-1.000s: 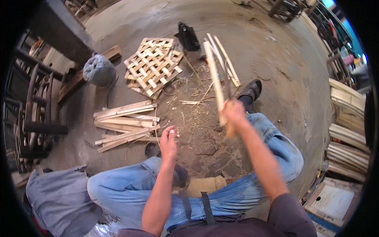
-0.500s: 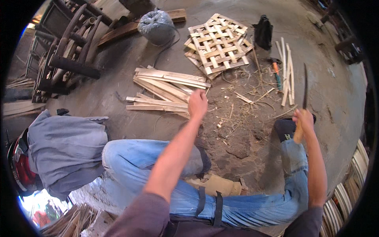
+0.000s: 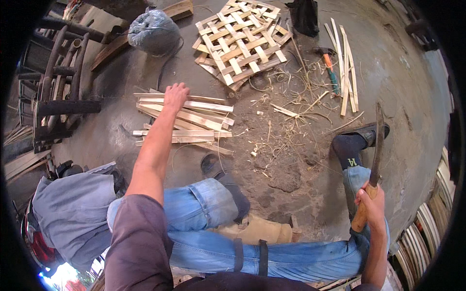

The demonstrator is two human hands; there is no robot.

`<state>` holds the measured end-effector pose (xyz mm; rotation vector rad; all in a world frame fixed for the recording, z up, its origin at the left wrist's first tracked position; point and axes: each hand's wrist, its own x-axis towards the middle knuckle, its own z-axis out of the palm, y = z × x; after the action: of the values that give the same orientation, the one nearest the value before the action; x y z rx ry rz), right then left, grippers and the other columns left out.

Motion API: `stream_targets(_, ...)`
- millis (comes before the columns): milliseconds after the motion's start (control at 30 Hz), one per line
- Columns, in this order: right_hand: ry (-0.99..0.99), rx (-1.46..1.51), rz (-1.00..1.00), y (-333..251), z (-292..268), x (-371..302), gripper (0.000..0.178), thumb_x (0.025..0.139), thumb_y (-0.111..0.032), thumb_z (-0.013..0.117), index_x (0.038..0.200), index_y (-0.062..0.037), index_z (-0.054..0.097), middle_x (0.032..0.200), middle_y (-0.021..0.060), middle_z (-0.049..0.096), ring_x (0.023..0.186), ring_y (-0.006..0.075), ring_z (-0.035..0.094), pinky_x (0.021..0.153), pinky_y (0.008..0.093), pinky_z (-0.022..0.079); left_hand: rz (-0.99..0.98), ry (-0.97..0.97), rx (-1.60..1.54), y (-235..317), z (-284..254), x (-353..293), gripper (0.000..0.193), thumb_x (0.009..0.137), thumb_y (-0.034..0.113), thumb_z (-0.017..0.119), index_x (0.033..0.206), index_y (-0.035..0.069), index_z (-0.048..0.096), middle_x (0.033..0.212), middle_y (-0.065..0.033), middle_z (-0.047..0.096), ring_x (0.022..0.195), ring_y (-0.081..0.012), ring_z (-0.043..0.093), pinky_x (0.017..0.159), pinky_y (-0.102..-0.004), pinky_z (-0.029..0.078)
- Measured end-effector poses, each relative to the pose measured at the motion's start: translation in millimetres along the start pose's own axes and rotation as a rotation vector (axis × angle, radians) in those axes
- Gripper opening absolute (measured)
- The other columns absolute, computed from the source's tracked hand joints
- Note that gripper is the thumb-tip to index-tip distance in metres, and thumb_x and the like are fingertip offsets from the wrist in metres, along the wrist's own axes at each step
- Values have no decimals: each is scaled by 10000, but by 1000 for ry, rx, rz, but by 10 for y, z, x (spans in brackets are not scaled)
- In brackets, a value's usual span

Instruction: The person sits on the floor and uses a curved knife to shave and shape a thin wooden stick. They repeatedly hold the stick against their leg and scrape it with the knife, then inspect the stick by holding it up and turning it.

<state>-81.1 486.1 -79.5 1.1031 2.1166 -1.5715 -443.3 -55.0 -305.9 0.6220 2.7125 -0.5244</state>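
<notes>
Nearest, two dark straps (image 3: 263,257) cross one leg of the blue jeans (image 3: 310,254), with one tan block (image 3: 264,230) just beyond the thigh. On the right, the right hand (image 3: 372,201) is closed around the wooden handle of one knife (image 3: 376,153), its long, dark blade pointing away from the body. One grey cloth (image 3: 75,208) lies draped on the far left.

Two sandals (image 3: 211,164) show, one on each foot; the right foot's dark sock (image 3: 347,145) bears one small, pale, printed mark. Ahead of the left knee, on the floor, is a pile of slats (image 3: 208,105), roughly ten, overlapping too much for an exact count. The left hand (image 3: 175,98) is over its far side with fingers bent; I cannot tell whether they grip a slat.

Thin shavings (image 3: 286,116) are scattered to the right of the pile. Beyond them lie one hammer (image 3: 331,75) with an orange and green handle and, just beside it, at least three loose slats (image 3: 346,72). Farther off are at least two stacked lattice panels (image 3: 241,41), one plastic-wrapped bundle (image 3: 153,31) and one black bag (image 3: 305,17).
</notes>
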Motion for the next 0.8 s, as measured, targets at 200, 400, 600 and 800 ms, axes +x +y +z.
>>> stream_targets(200,-6,3,-44,32,59,62,204,836,-96,666,967,-53,515,764,39,581,643,126,603,598,284,510,-30,662,-220,-705,-520,-302,102,888,151,566,986,155,598,921,-93,634,930,-264,624,798,-421,464)
stream_targets(400,-8,-7,-179,185,126,1,237,828,-131,696,972,-66,519,772,17,558,637,108,581,590,260,510,-204,1096,-451,-1277,-2044,-857,251,999,319,541,1044,74,575,934,-122,685,794,-226,669,688,-390,507)
stream_targets(600,67,217,-100,84,934,15,171,870,-131,682,936,-48,548,773,20,586,651,127,579,606,290,510,46,962,-1484,-91,-2655,-1448,140,1001,161,544,1077,49,580,1061,-65,681,954,-140,642,796,-298,558)
stream_targets(800,-78,861,161,-97,2228,-119,287,900,-222,701,1032,9,595,851,104,672,695,170,652,602,310,544,390,400,-1720,1824,-1865,-1843,154,885,-33,624,1010,53,596,1069,-95,679,971,-161,629,849,-286,508)
